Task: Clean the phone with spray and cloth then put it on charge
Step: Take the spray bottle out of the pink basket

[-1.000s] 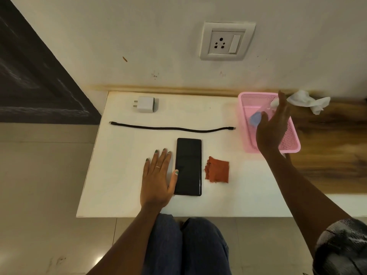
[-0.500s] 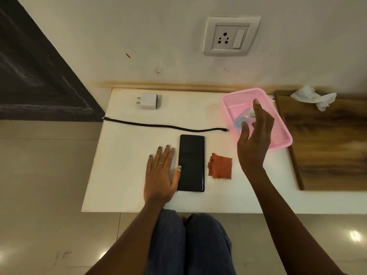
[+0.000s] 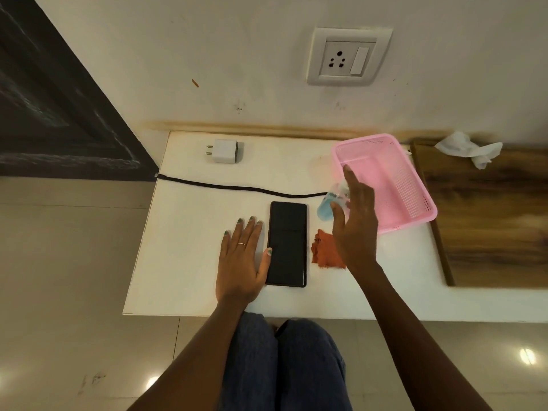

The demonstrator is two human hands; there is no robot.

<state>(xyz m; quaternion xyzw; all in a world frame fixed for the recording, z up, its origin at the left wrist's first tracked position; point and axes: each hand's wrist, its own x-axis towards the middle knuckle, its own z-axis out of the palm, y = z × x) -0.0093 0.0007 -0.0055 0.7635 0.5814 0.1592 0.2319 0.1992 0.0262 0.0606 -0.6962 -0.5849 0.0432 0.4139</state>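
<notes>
The phone (image 3: 287,244) lies flat, dark face up, at the centre of the white surface (image 3: 184,262). My left hand (image 3: 241,259) rests flat and spread on the surface at its 9 o'clock, thumb touching the phone's left edge, pinching nothing.

At the phone's 3 o'clock, just beside it, lies the orange cloth (image 3: 326,255), untouched and partly hidden under my right wrist. At about 2 o'clock my right hand (image 3: 354,221) is raised above the surface, fingers loosely curled around a small spray bottle (image 3: 326,207) with blue liquid. The picture is blurred there; the bottle appears held, but I cannot tell how firm the hold is or which way the nozzle points.

Beyond that hand, at 2 o'clock, the pink basket (image 3: 415,188) stands on the surface. At 12 o'clock the black cable (image 3: 237,188) stretches across, unplugged, with the white charger plug (image 3: 226,151) past it at 11 o'clock. The wall socket (image 3: 348,56) sits above at 1 o'clock. A crumpled tissue (image 3: 468,148) lies well apart on the wooden board (image 3: 489,218).

Assessment: the spray step is in hand; wiping and charging are not yet done. The next move calls for turning the nozzle toward the screen, a light mist only, while my left hand steadies the phone.
</notes>
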